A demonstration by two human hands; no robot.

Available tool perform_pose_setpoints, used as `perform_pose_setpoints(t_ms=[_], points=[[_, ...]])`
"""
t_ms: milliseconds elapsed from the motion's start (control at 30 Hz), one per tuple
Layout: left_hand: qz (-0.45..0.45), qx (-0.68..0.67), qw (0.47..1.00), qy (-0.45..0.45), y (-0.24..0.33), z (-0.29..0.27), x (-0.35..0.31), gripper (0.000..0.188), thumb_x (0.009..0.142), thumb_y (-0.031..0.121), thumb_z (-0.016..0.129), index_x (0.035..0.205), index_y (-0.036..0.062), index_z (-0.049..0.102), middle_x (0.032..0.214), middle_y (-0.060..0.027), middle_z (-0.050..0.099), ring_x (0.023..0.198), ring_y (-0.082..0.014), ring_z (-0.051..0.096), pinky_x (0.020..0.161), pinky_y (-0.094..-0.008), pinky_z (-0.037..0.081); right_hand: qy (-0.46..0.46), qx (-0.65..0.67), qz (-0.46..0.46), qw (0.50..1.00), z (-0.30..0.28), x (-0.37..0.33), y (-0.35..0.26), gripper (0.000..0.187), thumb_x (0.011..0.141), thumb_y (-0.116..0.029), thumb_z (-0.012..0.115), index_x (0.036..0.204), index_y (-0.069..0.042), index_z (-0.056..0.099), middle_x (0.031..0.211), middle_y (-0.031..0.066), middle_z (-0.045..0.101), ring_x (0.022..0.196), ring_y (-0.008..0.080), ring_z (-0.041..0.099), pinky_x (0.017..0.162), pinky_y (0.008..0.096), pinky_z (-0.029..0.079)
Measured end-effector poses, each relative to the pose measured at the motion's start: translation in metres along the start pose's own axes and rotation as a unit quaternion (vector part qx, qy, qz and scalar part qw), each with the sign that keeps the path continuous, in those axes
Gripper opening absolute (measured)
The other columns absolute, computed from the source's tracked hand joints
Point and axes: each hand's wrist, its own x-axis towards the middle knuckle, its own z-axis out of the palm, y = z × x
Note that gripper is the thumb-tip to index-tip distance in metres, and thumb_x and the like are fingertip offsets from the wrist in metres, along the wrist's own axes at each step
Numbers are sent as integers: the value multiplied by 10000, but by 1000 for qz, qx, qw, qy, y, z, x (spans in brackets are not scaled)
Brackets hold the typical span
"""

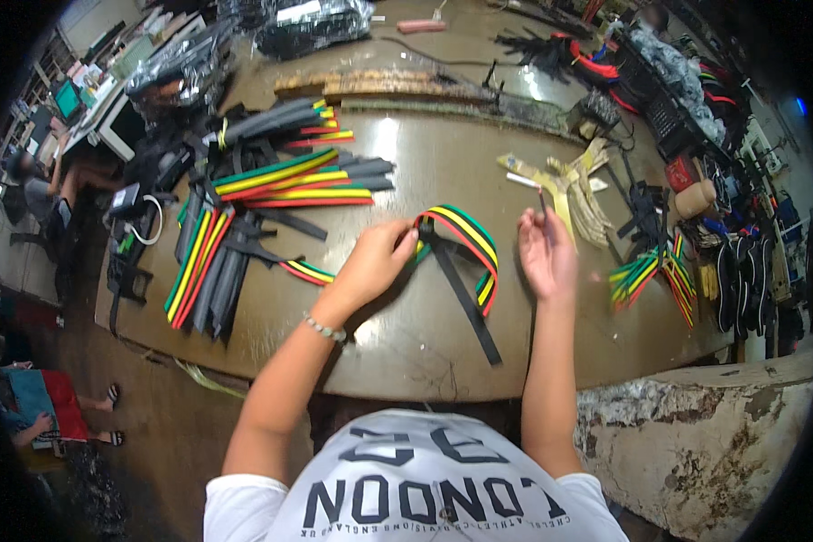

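My left hand is closed in a pinch on a strap striped green, yellow and red. The strap arches up and over to the right of the fingers. A black webbing tail hangs from the held spot and slants toward the near edge of the table. To the right, my right hand is palm up with curled fingers. Something thin and dark stands out at its fingertips, too small to name. Yellowish cloth strips lie just beyond that hand.
Bundles of striped and dark grey straps lie at left on the brown table. Another striped bundle lies at right. A wooden bar crosses behind. Black crates stand far right. Other people sit at far left.
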Motion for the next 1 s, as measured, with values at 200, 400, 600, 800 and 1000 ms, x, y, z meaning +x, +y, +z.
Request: perform_pose_setpoints(t_ms=[200,400,600,800,1000], points=[[-223,-181,955,-72,-10,3,3,250,906,156,647,1033,-59,653,848,-8,652,735,-37,557,644,-203,464,58,-346,-45,935,13,-2,93,215,984,-183,525,965,32,535,982,179,641,857,201,666,820,303,568],[-205,-113,972,2,-8,13,0,251,874,194,693,928,-50,667,775,-36,672,688,-51,584,605,-210,472,78,-527,-126,837,12,-6,121,236,972,-194,560,906,30,524,906,110,640,805,128,640,749,244,539],[-231,-113,966,38,-5,7,-1,227,858,183,660,853,-44,654,697,-96,669,620,-132,614,600,-284,494,81,-584,-176,788,8,-4,126,209,927,-131,610,847,57,565,890,98,644,779,127,636,710,253,545],[-194,-73,977,53,-7,11,-5,237,915,209,620,846,-18,617,654,-25,616,601,-65,544,553,-242,440,54,-617,-212,756,15,-8,127,166,885,-72,630,803,64,581,915,140,609,803,157,638,717,280,571],[-166,-72,981,66,-5,12,-5,230,908,176,596,836,-42,598,673,-120,629,605,-163,592,578,-307,470,43,-650,-213,728,24,-9,128,153,857,-56,642,780,53,568,896,145,598,774,191,637,711,292,564]])
